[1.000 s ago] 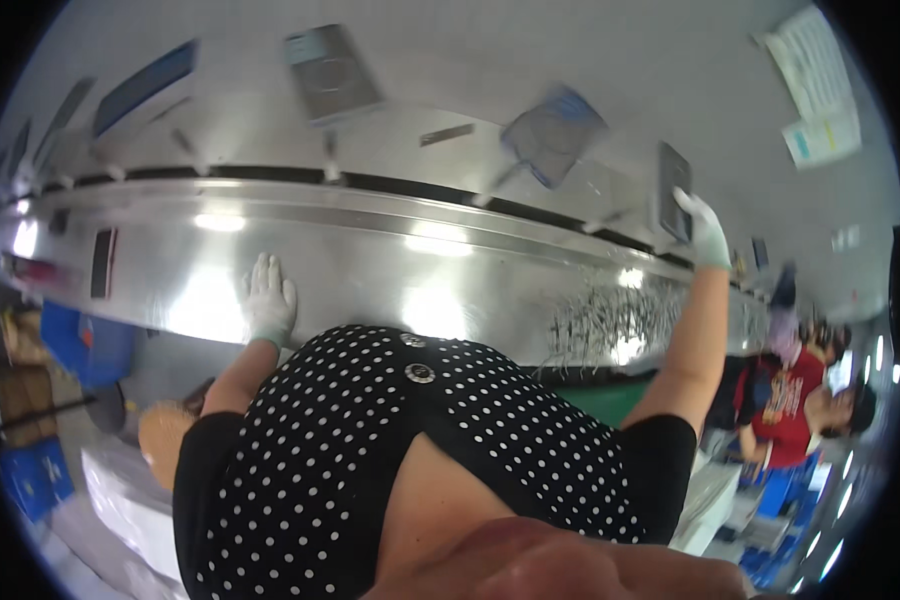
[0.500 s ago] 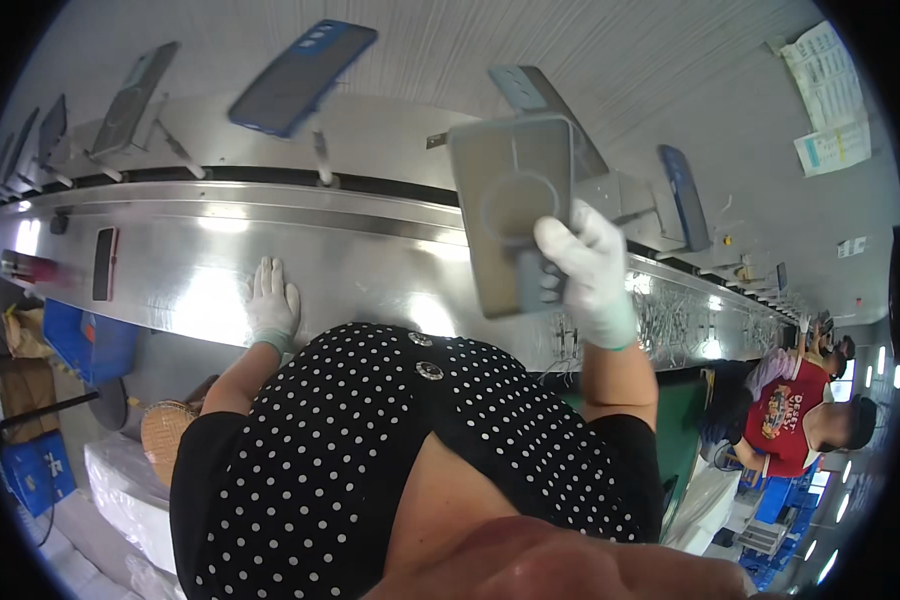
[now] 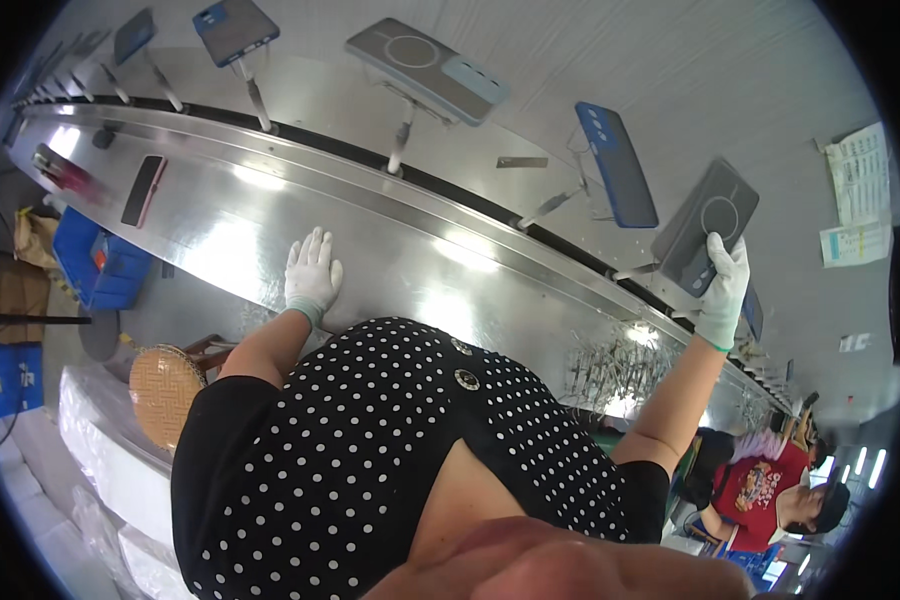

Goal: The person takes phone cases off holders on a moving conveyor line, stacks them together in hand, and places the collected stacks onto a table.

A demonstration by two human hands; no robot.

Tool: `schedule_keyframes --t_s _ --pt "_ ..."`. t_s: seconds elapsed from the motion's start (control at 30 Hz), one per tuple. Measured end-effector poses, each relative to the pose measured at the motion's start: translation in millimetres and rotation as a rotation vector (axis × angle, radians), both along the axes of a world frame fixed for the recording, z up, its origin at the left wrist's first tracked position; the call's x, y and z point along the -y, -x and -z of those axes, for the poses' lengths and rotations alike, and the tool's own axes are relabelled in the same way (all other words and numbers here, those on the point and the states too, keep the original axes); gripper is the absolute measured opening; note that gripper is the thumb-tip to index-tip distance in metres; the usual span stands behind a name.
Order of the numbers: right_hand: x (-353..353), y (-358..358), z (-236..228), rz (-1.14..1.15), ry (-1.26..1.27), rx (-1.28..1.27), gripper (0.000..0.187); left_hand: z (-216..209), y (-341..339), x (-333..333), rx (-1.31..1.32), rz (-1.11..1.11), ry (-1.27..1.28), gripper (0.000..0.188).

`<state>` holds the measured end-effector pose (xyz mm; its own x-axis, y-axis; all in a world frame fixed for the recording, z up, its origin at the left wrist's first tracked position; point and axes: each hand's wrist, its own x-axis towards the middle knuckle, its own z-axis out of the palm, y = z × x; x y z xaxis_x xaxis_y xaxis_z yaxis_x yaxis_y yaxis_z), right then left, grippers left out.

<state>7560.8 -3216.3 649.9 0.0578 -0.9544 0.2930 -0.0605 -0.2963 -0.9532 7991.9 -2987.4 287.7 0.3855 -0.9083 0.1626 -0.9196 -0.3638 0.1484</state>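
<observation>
My right hand (image 3: 723, 295), in a white glove, reaches out to the right. Its thumb and fingers close on the lower end of a grey phone case (image 3: 697, 225) with a pale ring on its back. A holder post (image 3: 635, 271) stands just below that case; whether the case touches the holder I cannot tell. My left hand (image 3: 313, 275), gloved too, lies flat on the metal bench (image 3: 380, 285) with fingers stretched out and nothing in it. Ahead, a blue phone case (image 3: 618, 165) and a grey ringed phone case (image 3: 425, 70) sit tilted on wire holders.
Several more posts carry cases along the slotted rail, among them a dark blue case (image 3: 235, 32). A red-edged phone (image 3: 144, 190) lies on the bench at left, near a blue bin (image 3: 100, 260). Loose wire holders (image 3: 620, 365) are heaped at right. Farther right is a person in red (image 3: 760, 495).
My right hand has carried the grey ringed case rightward and away from me to the rail. The holders with cases have shifted leftward in view. My left hand remains flat on the bench.
</observation>
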Motion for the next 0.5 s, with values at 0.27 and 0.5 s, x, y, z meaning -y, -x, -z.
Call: schedule_keyframes --t_s 0.27,0.5 --pt "-19 -117 -1 -0.37 -0.341 0.018 0.023 -14 1 -11 -0.013 -0.046 0.01 0.058" --pt "17 -117 10 -0.598 -0.571 0.101 0.02 -5 -4 -15 -0.071 0.029 0.071 0.057"
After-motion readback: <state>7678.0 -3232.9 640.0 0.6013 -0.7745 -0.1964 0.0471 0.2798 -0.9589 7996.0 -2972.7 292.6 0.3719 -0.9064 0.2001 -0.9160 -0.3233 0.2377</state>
